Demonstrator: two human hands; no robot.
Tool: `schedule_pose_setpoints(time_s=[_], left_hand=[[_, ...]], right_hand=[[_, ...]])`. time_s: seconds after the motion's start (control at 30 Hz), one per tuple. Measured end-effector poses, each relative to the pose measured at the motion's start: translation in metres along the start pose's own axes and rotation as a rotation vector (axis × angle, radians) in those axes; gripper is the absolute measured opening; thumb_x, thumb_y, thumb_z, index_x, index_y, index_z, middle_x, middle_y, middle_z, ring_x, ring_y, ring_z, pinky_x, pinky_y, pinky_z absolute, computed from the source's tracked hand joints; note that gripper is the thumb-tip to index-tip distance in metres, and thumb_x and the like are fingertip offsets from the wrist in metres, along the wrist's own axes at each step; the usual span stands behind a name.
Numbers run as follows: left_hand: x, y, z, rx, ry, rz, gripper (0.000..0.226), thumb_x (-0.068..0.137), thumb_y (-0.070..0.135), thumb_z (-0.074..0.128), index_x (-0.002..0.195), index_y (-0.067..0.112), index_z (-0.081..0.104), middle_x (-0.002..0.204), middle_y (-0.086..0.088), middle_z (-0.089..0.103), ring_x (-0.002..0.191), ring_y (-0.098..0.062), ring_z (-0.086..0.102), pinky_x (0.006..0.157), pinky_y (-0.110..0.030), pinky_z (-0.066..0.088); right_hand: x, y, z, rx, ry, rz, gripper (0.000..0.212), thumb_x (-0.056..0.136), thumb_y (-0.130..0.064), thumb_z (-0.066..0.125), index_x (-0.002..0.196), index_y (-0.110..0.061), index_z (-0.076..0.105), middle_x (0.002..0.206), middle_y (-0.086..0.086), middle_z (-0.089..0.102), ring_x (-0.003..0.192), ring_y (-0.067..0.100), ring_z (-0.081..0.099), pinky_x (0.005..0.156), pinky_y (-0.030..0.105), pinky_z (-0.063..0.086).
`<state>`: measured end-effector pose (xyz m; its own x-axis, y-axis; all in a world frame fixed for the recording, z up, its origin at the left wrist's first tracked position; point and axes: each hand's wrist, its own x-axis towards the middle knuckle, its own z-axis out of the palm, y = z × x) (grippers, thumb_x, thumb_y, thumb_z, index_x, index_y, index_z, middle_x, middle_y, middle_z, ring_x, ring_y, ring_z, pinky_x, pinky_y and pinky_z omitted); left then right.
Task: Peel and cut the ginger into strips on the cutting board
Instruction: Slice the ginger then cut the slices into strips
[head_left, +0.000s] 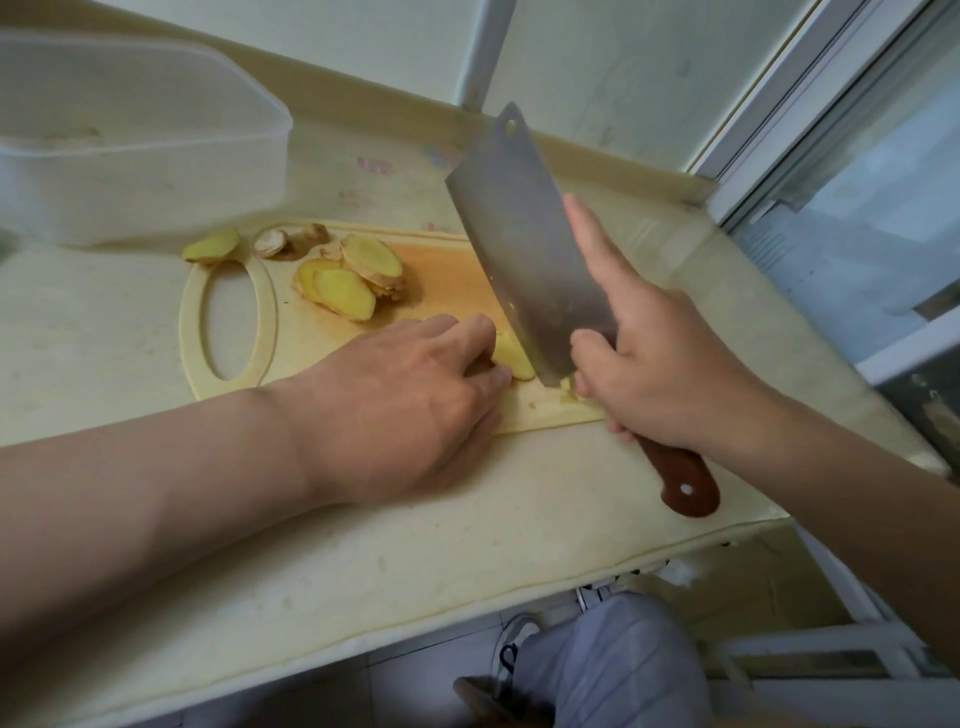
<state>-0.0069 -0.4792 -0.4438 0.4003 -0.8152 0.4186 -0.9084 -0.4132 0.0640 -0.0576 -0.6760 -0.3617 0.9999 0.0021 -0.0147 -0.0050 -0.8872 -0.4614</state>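
Observation:
A pale cutting board (447, 280) with an oval handle hole lies on the counter. My left hand (410, 395) presses curled fingertips on a yellow ginger slice (511, 358) at the board's near edge. My right hand (660, 364) grips the brown-handled cleaver (524, 244), forefinger stretched along the blade, whose heel meets the board just right of that slice. Small cut bits (569, 389) lie under the blade's heel. More peeled ginger slices (353, 278) are stacked mid-board. Peel scraps and knobs (291, 241) lie at the board's far edge, and one slice (210, 247) rests by the handle hole.
A translucent plastic container (140, 145) stands at the back left of the cream counter (363, 545). A wall and a window frame (779, 119) close off the right side. The counter's front edge runs below my arms, with my knee (608, 670) and floor beneath.

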Motion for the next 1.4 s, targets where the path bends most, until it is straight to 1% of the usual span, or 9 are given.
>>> schedule_pose_setpoints(time_s=[0.13, 0.37, 0.5, 0.67, 0.8, 0.93, 1.1, 1.27, 1.4], left_hand=[[0.000, 0.000, 0.001, 0.016, -0.018, -0.005, 0.056, 0.104, 0.039, 0.024, 0.116, 0.007, 0.068, 0.107, -0.012, 0.057, 0.083, -0.031, 0.055, 0.079, -0.045, 0.051], [0.001, -0.002, 0.003, 0.014, -0.026, -0.004, 0.052, 0.104, 0.038, 0.029, 0.114, 0.005, 0.068, 0.105, -0.014, 0.058, 0.082, -0.034, 0.055, 0.077, -0.047, 0.052], [0.001, -0.001, 0.002, 0.011, -0.018, -0.003, 0.052, 0.106, 0.036, 0.028, 0.112, 0.005, 0.069, 0.104, -0.014, 0.058, 0.080, -0.034, 0.055, 0.075, -0.048, 0.052], [0.000, 0.000, 0.002, 0.023, -0.008, -0.005, 0.055, 0.104, 0.038, 0.025, 0.114, 0.006, 0.069, 0.105, -0.013, 0.059, 0.083, -0.034, 0.056, 0.078, -0.046, 0.052], [0.001, 0.000, 0.001, 0.014, -0.030, -0.011, 0.060, 0.103, 0.041, 0.020, 0.117, 0.006, 0.067, 0.108, -0.012, 0.058, 0.087, -0.033, 0.057, 0.081, -0.046, 0.052], [0.001, -0.002, 0.002, 0.018, -0.024, -0.008, 0.056, 0.103, 0.039, 0.025, 0.117, 0.005, 0.068, 0.107, -0.013, 0.058, 0.086, -0.034, 0.057, 0.080, -0.046, 0.052], [0.001, -0.001, 0.002, 0.020, -0.032, -0.021, 0.058, 0.102, 0.040, 0.025, 0.114, 0.005, 0.069, 0.105, -0.013, 0.058, 0.084, -0.034, 0.056, 0.079, -0.046, 0.052], [0.002, 0.002, 0.000, 0.018, -0.018, -0.024, 0.059, 0.105, 0.038, 0.022, 0.107, 0.006, 0.071, 0.104, -0.013, 0.059, 0.081, -0.033, 0.056, 0.080, -0.046, 0.050], [0.000, 0.003, -0.002, 0.022, -0.013, -0.027, 0.061, 0.103, 0.039, 0.021, 0.109, 0.006, 0.072, 0.107, -0.014, 0.058, 0.083, -0.032, 0.055, 0.085, -0.045, 0.049]], right_hand=[[-0.012, 0.002, -0.008, -0.054, -0.070, 0.015, 0.094, 0.102, -0.009, 0.045, 0.153, -0.069, -0.004, 0.068, 0.021, 0.069, 0.051, 0.036, 0.065, 0.046, 0.040, 0.061], [0.017, -0.014, -0.015, -0.191, -0.208, 0.007, 0.094, 0.098, -0.008, 0.046, 0.157, -0.064, 0.000, 0.071, 0.007, 0.069, 0.044, 0.024, 0.067, 0.044, 0.041, 0.060], [0.032, -0.020, -0.006, -0.167, -0.131, -0.034, 0.096, 0.092, -0.005, 0.045, 0.162, -0.057, 0.003, 0.073, 0.006, 0.068, 0.041, 0.022, 0.065, 0.042, 0.040, 0.059], [0.001, -0.002, 0.002, 0.006, 0.018, -0.024, 0.095, 0.099, -0.006, 0.046, 0.157, -0.065, -0.001, 0.070, 0.021, 0.070, 0.049, 0.034, 0.065, 0.045, 0.043, 0.060], [-0.017, 0.003, -0.003, -0.009, -0.002, 0.011, 0.094, 0.102, -0.008, 0.046, 0.153, -0.070, -0.003, 0.072, 0.023, 0.070, 0.051, 0.035, 0.065, 0.046, 0.039, 0.060], [-0.012, 0.002, -0.009, -0.121, -0.078, -0.013, 0.092, 0.101, -0.010, 0.045, 0.156, -0.066, -0.004, 0.069, 0.016, 0.071, 0.049, 0.028, 0.066, 0.049, 0.040, 0.061], [0.007, -0.012, -0.012, -0.137, -0.166, 0.048, 0.094, 0.098, -0.008, 0.045, 0.157, -0.066, 0.000, 0.072, 0.008, 0.070, 0.042, 0.022, 0.066, 0.042, 0.035, 0.057], [0.037, -0.029, -0.004, -0.218, -0.142, 0.003, 0.096, 0.092, -0.007, 0.045, 0.162, -0.055, 0.001, 0.079, 0.006, 0.066, 0.038, 0.018, 0.064, 0.039, 0.034, 0.056], [0.026, -0.019, 0.001, -0.071, -0.054, 0.029, 0.097, 0.092, -0.006, 0.046, 0.160, -0.059, 0.003, 0.076, 0.010, 0.071, 0.043, 0.023, 0.066, 0.042, 0.036, 0.058]])
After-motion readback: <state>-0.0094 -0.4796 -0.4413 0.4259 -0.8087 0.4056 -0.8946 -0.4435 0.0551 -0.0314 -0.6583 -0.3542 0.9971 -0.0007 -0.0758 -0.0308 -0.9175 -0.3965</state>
